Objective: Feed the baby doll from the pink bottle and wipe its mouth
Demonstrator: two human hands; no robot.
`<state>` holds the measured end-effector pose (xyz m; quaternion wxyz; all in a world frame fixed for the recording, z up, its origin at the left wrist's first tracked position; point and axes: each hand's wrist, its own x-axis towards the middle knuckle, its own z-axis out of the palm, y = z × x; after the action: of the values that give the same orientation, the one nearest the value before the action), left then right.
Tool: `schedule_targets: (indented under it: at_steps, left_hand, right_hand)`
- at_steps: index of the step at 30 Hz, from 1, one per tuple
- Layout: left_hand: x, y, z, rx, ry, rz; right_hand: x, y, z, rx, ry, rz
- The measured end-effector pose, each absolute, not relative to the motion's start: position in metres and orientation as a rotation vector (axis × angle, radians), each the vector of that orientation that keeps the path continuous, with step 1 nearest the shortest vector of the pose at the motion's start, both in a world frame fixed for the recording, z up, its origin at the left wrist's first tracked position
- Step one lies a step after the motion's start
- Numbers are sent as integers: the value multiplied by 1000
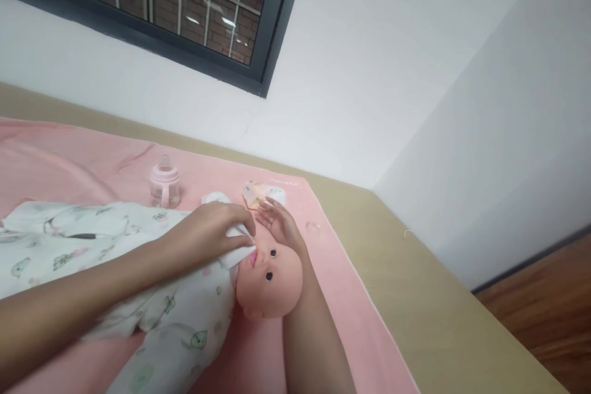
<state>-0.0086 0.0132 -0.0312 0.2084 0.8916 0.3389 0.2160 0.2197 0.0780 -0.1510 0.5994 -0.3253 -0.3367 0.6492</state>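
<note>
A baby doll (281, 280) with a bare head lies on its back on a pink blanket (258, 357), dressed in a white printed outfit (194, 314). My left hand (226, 225) reaches across its body and pinches a white cloth (237, 253) at its mouth and chin. My right hand (279, 221) is beyond the head, palm up with fingers apart, and its forearm passes beside the head. Its fingertips are close to a small peach-and-white cloth item (256, 192); I cannot tell whether they touch it.
A pink-lidded baby bottle (165, 183) stands upright on the blanket behind the doll. A small clear object (313, 226) lies near the blanket's right edge. The tan tabletop (392, 258) meets a white wall (369, 74) with a barred window (207, 6).
</note>
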Motion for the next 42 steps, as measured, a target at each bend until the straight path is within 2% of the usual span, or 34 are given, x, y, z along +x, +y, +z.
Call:
schedule_targets:
  at_steps: [8,42]
  left_hand:
    - [-7,14,-31,2451,937,528]
    - [-2,1,-33,2454,838,732]
  right_hand:
    - [219,76,-149,-755,-788,1503]
    - [217,75,-148,-775,-798,1476]
